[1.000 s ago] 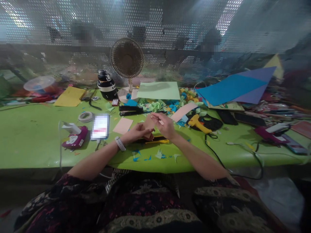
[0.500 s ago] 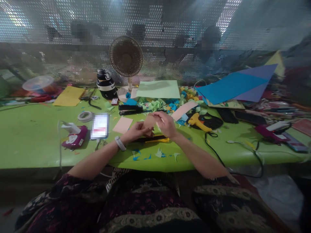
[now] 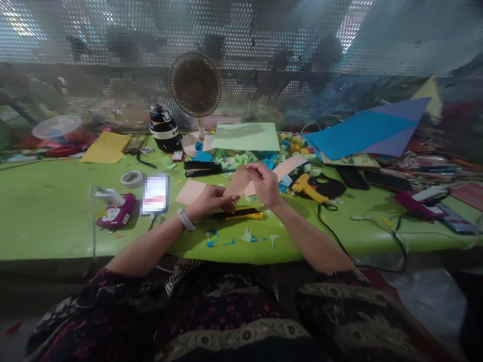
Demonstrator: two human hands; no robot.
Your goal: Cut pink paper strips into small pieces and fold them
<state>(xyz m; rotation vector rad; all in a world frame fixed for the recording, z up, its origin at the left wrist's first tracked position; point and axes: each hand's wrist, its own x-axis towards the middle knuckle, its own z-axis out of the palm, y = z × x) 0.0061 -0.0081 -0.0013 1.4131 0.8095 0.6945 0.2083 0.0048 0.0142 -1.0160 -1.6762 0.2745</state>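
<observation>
Between my hands is a piece of pinkish paper (image 3: 237, 183), tilted up off the table. My left hand (image 3: 212, 202) pinches its lower left corner between thumb and fingers. The fingertips of my right hand (image 3: 266, 185) are closed on its upper right corner. Below the paper lies a yellow and black box cutter (image 3: 243, 214), partly behind my left hand. A pink paper square (image 3: 190, 191) rests left of my hands, and a longer pink strip (image 3: 290, 167) lies behind the right one. A black stapler (image 3: 203, 169) sits just beyond my left hand.
Yellow glue gun (image 3: 309, 189) with a trailing cord lies on the right. A lit phone (image 3: 155, 195), a tape roll (image 3: 132, 179) and a purple power socket (image 3: 116, 212) stand at left. Behind are a fan (image 3: 195, 85), a bottle (image 3: 164, 128) and paper scraps (image 3: 245, 163).
My right hand has shifted slightly right and up, and the paper between my hands shows more of its length. My left hand has moved little.
</observation>
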